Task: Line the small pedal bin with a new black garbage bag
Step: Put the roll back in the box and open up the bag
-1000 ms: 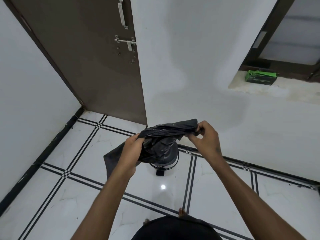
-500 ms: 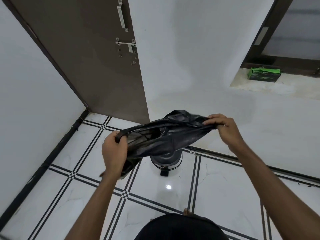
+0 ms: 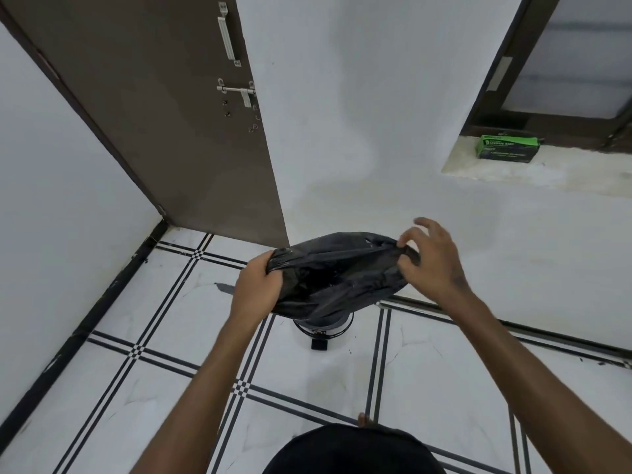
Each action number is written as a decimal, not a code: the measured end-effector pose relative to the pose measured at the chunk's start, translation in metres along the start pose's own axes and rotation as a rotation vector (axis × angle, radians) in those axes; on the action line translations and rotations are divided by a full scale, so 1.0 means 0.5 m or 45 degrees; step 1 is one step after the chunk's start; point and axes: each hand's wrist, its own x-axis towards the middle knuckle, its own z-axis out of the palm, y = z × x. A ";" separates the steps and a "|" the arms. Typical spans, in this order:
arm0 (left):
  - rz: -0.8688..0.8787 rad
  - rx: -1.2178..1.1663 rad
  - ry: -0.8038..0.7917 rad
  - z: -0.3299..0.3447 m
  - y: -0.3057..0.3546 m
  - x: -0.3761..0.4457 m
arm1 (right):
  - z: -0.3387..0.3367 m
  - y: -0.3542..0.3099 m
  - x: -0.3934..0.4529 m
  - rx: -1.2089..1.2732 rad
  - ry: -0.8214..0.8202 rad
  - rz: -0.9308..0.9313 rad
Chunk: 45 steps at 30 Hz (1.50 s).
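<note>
The black garbage bag [image 3: 337, 275] hangs stretched between both hands, its mouth pulled wide, directly over the small pedal bin. My left hand [image 3: 257, 285] grips the bag's left edge in a fist. My right hand [image 3: 429, 260] pinches the right edge between thumb and fingers, with some fingers lifted. Only the lower part of the dark pedal bin [image 3: 323, 326] shows below the bag, with its foot pedal [image 3: 318, 344] pointing toward me. The bin's rim and lid are hidden by the bag.
The bin stands on a white tiled floor [image 3: 171, 354] near the white wall. A brown door [image 3: 164, 107] stands at the back left. A green box of garbage bags [image 3: 508, 148] lies on the window ledge at the upper right. My dark clothing [image 3: 352, 453] fills the bottom edge.
The bag went from bunched to spread open between my hands. Its hanging tail has been drawn up, and the open mouth now sits lower, right over the bin.
</note>
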 end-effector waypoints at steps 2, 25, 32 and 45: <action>0.113 0.060 -0.045 0.012 0.026 0.003 | 0.015 -0.053 -0.022 0.214 -0.146 -0.317; 0.039 0.928 0.078 -0.052 -0.071 0.003 | 0.081 0.087 0.060 -0.743 -0.365 -0.350; -0.581 -0.984 -0.030 -0.009 -0.070 0.024 | 0.084 0.147 0.047 -0.626 -0.389 -0.016; -0.101 0.633 0.236 -0.004 -0.130 0.043 | 0.092 0.204 0.042 0.025 -0.192 0.751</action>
